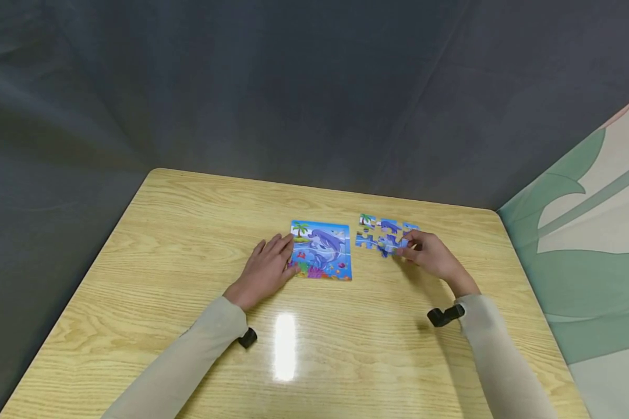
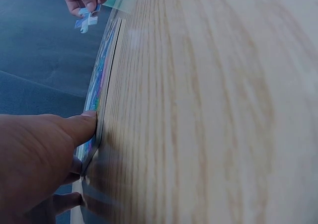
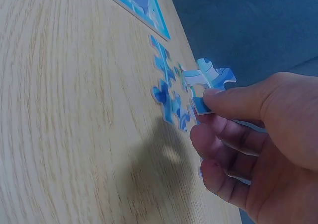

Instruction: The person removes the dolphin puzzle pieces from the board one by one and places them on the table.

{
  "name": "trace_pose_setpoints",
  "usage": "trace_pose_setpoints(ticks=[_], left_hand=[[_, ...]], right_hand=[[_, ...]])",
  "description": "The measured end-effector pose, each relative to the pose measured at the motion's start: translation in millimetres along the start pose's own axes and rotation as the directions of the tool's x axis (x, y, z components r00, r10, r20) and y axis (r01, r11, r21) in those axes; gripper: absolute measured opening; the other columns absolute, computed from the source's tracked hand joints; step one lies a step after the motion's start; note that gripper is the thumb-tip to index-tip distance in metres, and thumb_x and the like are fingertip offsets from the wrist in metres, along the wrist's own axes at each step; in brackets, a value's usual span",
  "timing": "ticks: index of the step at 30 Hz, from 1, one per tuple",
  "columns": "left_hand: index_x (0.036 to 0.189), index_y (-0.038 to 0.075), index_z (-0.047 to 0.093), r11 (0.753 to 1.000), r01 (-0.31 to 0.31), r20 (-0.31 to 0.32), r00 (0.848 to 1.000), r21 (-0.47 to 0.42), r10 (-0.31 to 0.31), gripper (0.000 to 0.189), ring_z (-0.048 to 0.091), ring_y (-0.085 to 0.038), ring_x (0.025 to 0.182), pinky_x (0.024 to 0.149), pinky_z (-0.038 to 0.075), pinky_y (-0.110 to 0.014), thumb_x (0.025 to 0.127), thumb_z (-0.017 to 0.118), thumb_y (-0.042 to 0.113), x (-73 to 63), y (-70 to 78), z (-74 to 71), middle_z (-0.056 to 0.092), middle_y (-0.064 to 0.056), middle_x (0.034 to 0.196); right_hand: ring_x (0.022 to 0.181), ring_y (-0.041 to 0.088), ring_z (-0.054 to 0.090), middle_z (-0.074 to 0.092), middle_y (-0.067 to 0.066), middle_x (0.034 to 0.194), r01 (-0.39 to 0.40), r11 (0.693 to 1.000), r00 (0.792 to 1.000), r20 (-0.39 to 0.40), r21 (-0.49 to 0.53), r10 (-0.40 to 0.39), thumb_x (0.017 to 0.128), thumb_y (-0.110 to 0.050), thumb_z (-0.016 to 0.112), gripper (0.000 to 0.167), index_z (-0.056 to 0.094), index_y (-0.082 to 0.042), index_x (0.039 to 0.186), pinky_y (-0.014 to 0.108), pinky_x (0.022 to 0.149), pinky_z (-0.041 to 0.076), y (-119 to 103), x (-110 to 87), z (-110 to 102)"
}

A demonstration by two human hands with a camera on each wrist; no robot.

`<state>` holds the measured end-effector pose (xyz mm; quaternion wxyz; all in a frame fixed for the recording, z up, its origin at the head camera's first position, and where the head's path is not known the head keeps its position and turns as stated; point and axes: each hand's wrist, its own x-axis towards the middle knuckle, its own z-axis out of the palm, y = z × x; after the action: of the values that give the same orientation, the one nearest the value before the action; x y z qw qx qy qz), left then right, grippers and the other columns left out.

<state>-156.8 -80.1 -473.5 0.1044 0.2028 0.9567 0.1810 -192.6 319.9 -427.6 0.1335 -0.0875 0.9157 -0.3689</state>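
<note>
A square dolphin picture puzzle board [image 1: 322, 251] lies flat near the middle of the wooden table. My left hand [image 1: 266, 269] rests at its left edge with fingers extended; in the left wrist view the thumb [image 2: 82, 127] touches the board's near edge. My right hand [image 1: 434, 257] is to the right of the board, above several loose jigsaw pieces [image 1: 366, 240]. Between thumb and fingers it pinches a blue and white jigsaw piece [image 3: 213, 77], lifted off the table. The right fingers cover some of the loose pieces.
The wooden table [image 1: 188, 233] has a rounded far corner at the left, and a dark curtain [image 1: 314, 99] hangs behind it. At the right is a green and cream patterned cloth [image 1: 582, 244]. Light reflects off the table in front of the board.
</note>
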Motion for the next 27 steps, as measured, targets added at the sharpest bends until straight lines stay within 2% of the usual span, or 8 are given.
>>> trace_pose_setpoints(ticks=[7, 10, 19, 27], left_hand=[[0.166, 0.005, 0.037, 1.000, -0.007, -0.009, 1.000, -0.009, 0.007, 0.071, 0.021, -0.037, 0.167, 0.135, 0.017, -0.063, 0.112, 0.052, 0.048, -1.0, 0.8, -0.7, 0.026, -0.010, 0.179], [0.166, 0.005, 0.038, 1.000, -0.008, -0.009, 1.000, -0.010, 0.008, 0.070, 0.021, -0.037, 0.167, 0.135, 0.018, -0.063, 0.112, 0.052, 0.047, -1.0, 0.9, -0.8, 0.026, -0.010, 0.179], [0.166, 0.005, 0.036, 1.000, -0.004, 0.000, 1.000, -0.007, 0.004, 0.072, 0.021, -0.036, 0.167, 0.135, 0.018, -0.064, 0.111, 0.053, 0.048, -1.8, 1.6, -1.2, 0.026, -0.010, 0.179], [0.167, 0.006, 0.037, 1.000, -0.001, -0.002, 1.000, -0.001, 0.001, 0.072, 0.021, -0.036, 0.167, 0.135, 0.019, -0.064, 0.111, 0.053, 0.049, -1.6, 1.3, -0.3, 0.026, -0.009, 0.179]], right_hand=[[0.078, 0.018, 0.072, 0.068, 0.021, 0.101, -0.018, 1.000, 1.000, -0.019, -0.010, 0.018, 0.104, -0.008, 0.068, 0.020, 0.065, 0.008, 0.116, 0.032, 0.070, 0.065, 6.1, -5.0, -7.5], [0.077, 0.017, 0.072, 0.068, 0.022, 0.100, -0.018, 1.000, 1.000, -0.025, -0.020, 0.018, 0.104, -0.007, 0.068, 0.018, 0.064, 0.008, 0.113, 0.030, 0.067, 0.062, 9.7, -6.5, -9.9], [0.072, 0.015, 0.060, 0.062, 0.014, 0.096, -0.078, 0.995, 0.997, -0.027, -0.059, 0.076, 0.104, -0.013, 0.069, 0.021, 0.063, 0.006, 0.113, 0.025, 0.059, 0.051, 23.1, -11.3, -14.2], [0.070, 0.014, 0.059, 0.062, 0.012, 0.093, -0.095, 0.994, 0.995, -0.029, -0.056, 0.094, 0.104, -0.010, 0.068, 0.019, 0.063, 0.007, 0.112, 0.025, 0.058, 0.049, 32.1, -9.3, -13.1]])
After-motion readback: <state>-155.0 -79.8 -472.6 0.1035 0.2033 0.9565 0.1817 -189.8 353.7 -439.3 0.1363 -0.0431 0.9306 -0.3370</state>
